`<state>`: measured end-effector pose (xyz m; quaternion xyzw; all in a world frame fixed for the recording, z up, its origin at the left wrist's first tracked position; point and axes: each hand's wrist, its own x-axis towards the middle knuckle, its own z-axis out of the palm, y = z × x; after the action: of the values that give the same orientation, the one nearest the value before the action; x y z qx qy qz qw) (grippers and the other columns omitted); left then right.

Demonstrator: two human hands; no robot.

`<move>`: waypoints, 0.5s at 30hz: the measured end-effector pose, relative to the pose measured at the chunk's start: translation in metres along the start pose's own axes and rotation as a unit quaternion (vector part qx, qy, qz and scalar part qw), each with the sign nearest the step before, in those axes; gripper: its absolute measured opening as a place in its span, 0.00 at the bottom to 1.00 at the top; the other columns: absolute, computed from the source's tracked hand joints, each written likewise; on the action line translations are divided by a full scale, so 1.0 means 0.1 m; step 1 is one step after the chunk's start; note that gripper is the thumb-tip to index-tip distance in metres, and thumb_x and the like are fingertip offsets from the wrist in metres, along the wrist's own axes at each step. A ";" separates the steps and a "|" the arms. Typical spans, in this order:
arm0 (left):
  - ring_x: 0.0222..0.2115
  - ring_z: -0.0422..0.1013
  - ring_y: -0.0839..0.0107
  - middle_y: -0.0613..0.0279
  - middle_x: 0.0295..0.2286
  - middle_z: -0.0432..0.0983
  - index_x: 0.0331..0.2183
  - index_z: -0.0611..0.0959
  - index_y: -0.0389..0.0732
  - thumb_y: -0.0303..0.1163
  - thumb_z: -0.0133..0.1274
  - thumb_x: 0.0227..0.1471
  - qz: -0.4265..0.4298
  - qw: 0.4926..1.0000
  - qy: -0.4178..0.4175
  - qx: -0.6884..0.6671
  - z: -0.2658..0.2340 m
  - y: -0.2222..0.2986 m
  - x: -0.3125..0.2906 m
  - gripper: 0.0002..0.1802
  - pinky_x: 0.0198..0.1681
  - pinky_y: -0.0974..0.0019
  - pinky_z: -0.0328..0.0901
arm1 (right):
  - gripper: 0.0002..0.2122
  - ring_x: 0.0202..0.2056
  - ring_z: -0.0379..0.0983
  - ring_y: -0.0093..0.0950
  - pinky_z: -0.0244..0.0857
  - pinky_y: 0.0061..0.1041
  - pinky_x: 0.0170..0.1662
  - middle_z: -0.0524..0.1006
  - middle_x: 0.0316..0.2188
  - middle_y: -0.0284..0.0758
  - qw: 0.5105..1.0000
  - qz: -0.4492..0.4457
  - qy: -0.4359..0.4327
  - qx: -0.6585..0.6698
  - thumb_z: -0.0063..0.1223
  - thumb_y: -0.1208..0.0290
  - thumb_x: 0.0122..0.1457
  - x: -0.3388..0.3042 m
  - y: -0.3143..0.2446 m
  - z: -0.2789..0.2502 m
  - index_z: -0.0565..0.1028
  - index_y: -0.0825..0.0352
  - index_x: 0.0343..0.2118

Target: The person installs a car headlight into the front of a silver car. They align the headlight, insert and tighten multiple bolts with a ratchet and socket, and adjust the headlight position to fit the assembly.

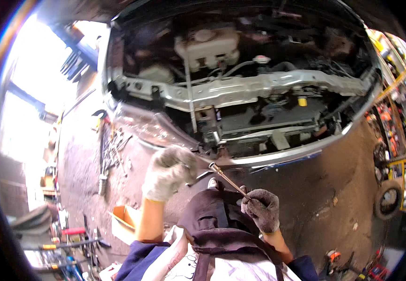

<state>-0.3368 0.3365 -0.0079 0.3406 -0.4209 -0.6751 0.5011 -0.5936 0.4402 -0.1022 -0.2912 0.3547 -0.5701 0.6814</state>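
My right hand (262,210), in a dark grey work glove, is closed around the lower end of a socket extension bar (231,181). The slim metal bar slants up and left, with a socket at its far tip, in front of the car's open front end (259,91). To its left, my left hand (170,172) wears a pale, soiled glove, its fingers curled together. Motion blurs that hand, and I cannot make out what its fingers hold. A headlight (151,126) sits just beyond it, at the car's left front corner.
Tools (111,152) lie scattered on the floor to the left. An open cardboard box (125,220) stands near my left forearm. At the right are a tyre (388,199) and crowded shelves (395,126); a tool bench (67,246) occupies the lower left.
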 end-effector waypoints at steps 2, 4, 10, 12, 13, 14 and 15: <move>0.24 0.75 0.67 0.55 0.27 0.79 0.35 0.82 0.34 0.33 0.70 0.45 -0.009 0.996 0.034 -0.084 0.03 -0.16 -0.27 0.18 0.27 0.67 0.70 | 0.05 0.23 0.69 0.18 0.62 0.16 0.28 0.77 0.24 0.33 0.997 -0.010 -0.022 -0.079 0.55 0.80 0.59 -0.02 0.07 0.07 0.78 0.74 0.36; 0.25 0.74 0.66 0.56 0.27 0.78 0.37 0.82 0.33 0.33 0.69 0.46 -0.015 0.991 0.070 -0.111 0.01 -0.25 -0.41 0.18 0.29 0.65 0.70 | 0.04 0.22 0.68 0.18 0.63 0.17 0.29 0.76 0.23 0.34 0.989 -0.016 -0.028 -0.142 0.53 0.80 0.60 -0.05 0.18 0.12 0.77 0.75 0.35; 0.28 0.73 0.68 0.58 0.29 0.78 0.38 0.81 0.33 0.31 0.65 0.50 -0.031 0.984 0.136 -0.107 -0.23 -0.23 -0.54 0.16 0.32 0.66 0.69 | 0.05 0.24 0.69 0.18 0.62 0.17 0.28 0.76 0.24 0.32 0.973 0.005 -0.001 -0.232 0.52 0.78 0.60 -0.27 0.35 0.38 0.78 0.74 0.34; 0.28 0.73 0.69 0.59 0.29 0.78 0.39 0.81 0.33 0.31 0.65 0.51 -0.078 0.989 0.102 -0.070 -0.34 -0.22 -0.60 0.16 0.32 0.67 0.69 | 0.04 0.29 0.73 0.20 0.67 0.21 0.34 0.79 0.27 0.32 0.962 -0.008 0.016 -0.272 0.56 0.79 0.58 -0.36 0.44 0.44 0.79 0.72 0.35; 0.28 0.73 0.69 0.59 0.29 0.78 0.39 0.81 0.33 0.31 0.65 0.51 -0.103 0.990 0.082 -0.050 -0.38 -0.22 -0.61 0.16 0.32 0.67 0.69 | 0.05 0.31 0.75 0.22 0.69 0.23 0.36 0.80 0.29 0.32 0.957 -0.014 0.027 -0.290 0.57 0.80 0.56 -0.41 0.50 0.49 0.80 0.70 0.35; 0.28 0.74 0.69 0.60 0.29 0.77 0.40 0.82 0.33 0.32 0.65 0.51 -0.112 0.988 0.067 -0.086 -0.41 -0.25 -0.60 0.17 0.32 0.67 0.69 | 0.05 0.32 0.76 0.23 0.69 0.24 0.37 0.80 0.30 0.34 0.955 -0.010 0.042 -0.292 0.57 0.79 0.57 -0.47 0.52 0.55 0.80 0.70 0.36; 0.27 0.74 0.69 0.60 0.28 0.78 0.38 0.82 0.34 0.34 0.66 0.50 -0.120 0.988 0.056 -0.086 -0.46 -0.31 -0.59 0.17 0.31 0.66 0.70 | 0.05 0.30 0.74 0.22 0.68 0.23 0.35 0.79 0.28 0.32 0.952 -0.035 0.063 -0.298 0.56 0.78 0.57 -0.53 0.57 0.63 0.79 0.71 0.35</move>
<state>-0.2924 0.3872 -0.0526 0.3814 -0.2890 -0.7438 0.4666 -0.5144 0.5023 -0.1033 -0.4564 0.5406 -0.4791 0.5195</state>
